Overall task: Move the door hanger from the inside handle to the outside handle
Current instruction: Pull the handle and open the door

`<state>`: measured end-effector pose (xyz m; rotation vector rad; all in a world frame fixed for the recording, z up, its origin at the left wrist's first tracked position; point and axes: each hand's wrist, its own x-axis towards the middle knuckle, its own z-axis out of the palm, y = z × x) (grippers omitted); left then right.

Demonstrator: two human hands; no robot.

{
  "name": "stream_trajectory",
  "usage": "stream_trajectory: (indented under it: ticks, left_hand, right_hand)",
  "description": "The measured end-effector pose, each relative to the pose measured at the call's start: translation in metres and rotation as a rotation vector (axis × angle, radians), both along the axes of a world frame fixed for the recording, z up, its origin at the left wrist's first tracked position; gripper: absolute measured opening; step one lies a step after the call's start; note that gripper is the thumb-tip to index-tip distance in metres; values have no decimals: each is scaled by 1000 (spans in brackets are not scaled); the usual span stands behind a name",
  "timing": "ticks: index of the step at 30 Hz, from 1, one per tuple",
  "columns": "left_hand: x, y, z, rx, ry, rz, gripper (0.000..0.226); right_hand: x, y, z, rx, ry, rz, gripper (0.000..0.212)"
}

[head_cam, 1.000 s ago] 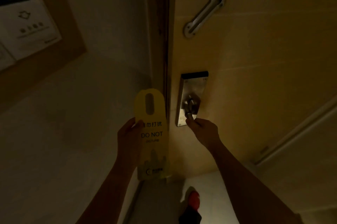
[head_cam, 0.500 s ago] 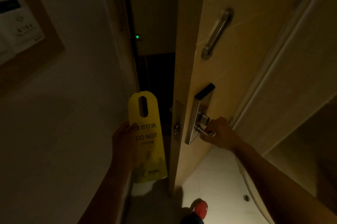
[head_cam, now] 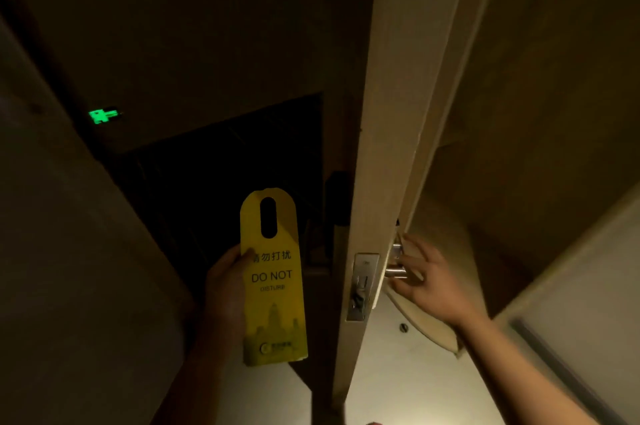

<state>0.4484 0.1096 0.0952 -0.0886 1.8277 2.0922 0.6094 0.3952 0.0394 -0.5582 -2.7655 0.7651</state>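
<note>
My left hand (head_cam: 227, 289) holds a yellow "DO NOT DISTURB" door hanger (head_cam: 272, 281) upright in the open doorway, its oval slot at the top. The wooden door (head_cam: 391, 120) stands edge-on to me, with its metal latch plate (head_cam: 362, 286) facing me. My right hand (head_cam: 420, 277) is at the inside handle (head_cam: 396, 270) on the door's right face, fingers spread and loosening around the metal lever. A dark lock body (head_cam: 337, 198) shows on the door's outer side, just right of the hanger; the outside handle itself is lost in shadow.
Beyond the doorway lies a dark corridor with a glowing green sign (head_cam: 104, 115) on its far wall. The door frame and wall (head_cam: 69, 251) rise on the left. Pale floor tiles (head_cam: 398, 372) lie below the door, with a small round door stop (head_cam: 403, 327) on them.
The door has swung further open, from shut to edge-on to me. My right hand's grip on the inside handle has loosened, fingers now spread. The hanger stays in my left hand.
</note>
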Motion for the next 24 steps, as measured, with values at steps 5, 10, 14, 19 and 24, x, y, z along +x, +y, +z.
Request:
stream_trajectory:
  ticks: [5,10,14,19,24]
  left_hand:
    - [15,61,-7,-13,38,-196,24]
    - [31,119,-12,-22,42,-338,17]
    - [35,161,-14,-51,15,-410,18]
    - [39,208,-16,-79,-7,-552,14]
    - [40,250,-14,-85,-14,-652,10]
  right_hand:
    - [41,7,-3,-406,301,-364,51]
    - [56,5,19,-744,729,-543,44]
    - [67,13,30,-700,845,-542,68]
    - [74,47,45,-548,816,-710,78]
    - [93,91,51,-510,804,-788,82]
